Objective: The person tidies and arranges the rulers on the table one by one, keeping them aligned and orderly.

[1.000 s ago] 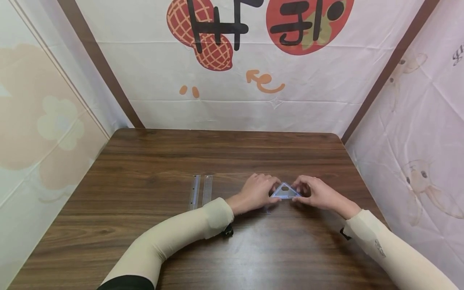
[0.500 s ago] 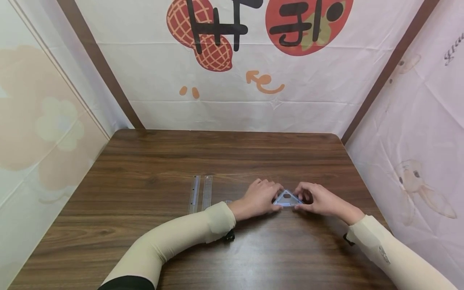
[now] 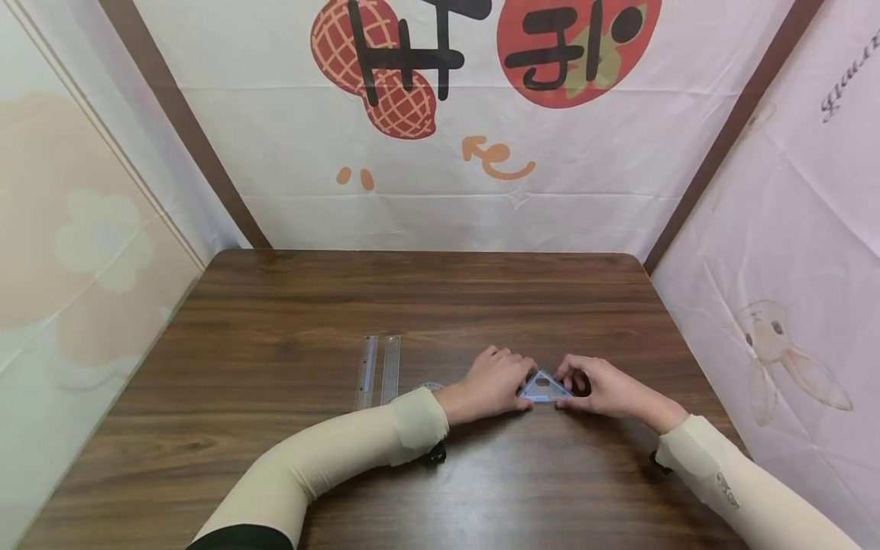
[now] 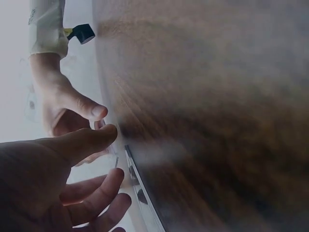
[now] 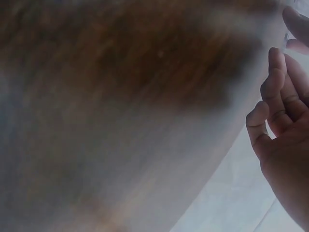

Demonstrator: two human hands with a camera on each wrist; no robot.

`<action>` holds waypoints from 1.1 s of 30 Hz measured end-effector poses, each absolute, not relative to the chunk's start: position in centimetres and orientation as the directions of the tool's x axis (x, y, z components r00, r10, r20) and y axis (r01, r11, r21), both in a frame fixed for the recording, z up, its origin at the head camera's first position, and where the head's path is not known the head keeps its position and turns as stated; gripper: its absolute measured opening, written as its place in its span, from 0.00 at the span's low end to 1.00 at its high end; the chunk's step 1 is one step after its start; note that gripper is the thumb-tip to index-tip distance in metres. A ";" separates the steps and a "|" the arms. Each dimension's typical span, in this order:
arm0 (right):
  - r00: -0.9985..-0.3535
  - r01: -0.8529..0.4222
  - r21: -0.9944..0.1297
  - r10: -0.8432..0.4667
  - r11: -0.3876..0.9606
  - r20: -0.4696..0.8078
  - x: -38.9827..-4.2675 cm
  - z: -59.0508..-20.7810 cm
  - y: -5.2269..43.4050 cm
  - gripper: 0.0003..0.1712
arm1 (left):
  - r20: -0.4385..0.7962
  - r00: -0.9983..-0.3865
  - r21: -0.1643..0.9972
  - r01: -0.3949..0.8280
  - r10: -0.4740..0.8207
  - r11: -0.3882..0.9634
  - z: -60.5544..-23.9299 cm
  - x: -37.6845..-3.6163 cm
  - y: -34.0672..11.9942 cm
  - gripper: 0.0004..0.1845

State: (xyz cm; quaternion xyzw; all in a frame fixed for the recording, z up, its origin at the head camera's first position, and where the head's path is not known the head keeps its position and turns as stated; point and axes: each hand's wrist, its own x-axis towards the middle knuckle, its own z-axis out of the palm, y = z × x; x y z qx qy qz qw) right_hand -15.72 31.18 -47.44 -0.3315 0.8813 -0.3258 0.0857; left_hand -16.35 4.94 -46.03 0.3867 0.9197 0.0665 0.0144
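A clear triangular set square with blue-tinted edges and a small cut-out lies flat-looking, close over the table, right of centre in the head view. My left hand pinches its left corner between thumb and fingers. At the opposite corner, my right hand pinches it the same way. The left wrist view has the left thumb near the set square's thin edge, with the right hand beyond. In the right wrist view the right hand's fingers curl at the right border; the set square is mostly out of that frame.
Two clear straight rulers, a left one and a right one, lie side by side on the brown wooden table. A clear protractor shows partly behind the left wrist. Printed cloth walls stand behind and at both sides.
Both hands have brought the set square down and nearer to me, over the table. The protractor's curved edge has come into view behind the left wrist. The rulers have not moved.
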 end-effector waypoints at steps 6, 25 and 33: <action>-0.771 -0.509 -0.630 -0.636 0.586 0.031 -15.6 -47.8 31.2 0.17 | 0.007 -0.704 0.144 0.703 0.710 0.696 -46.1 -16.3 5.0 0.28; -0.762 -0.528 -0.613 -0.646 0.587 0.037 -15.7 -47.5 30.9 0.17 | 0.016 -0.701 0.133 0.708 0.713 0.693 -46.1 -16.5 5.0 0.29; -0.769 -0.507 -0.616 -0.639 0.602 0.009 -15.8 -47.7 31.0 0.18 | 0.003 -0.701 0.145 0.706 0.713 0.694 -46.2 -16.5 4.9 0.30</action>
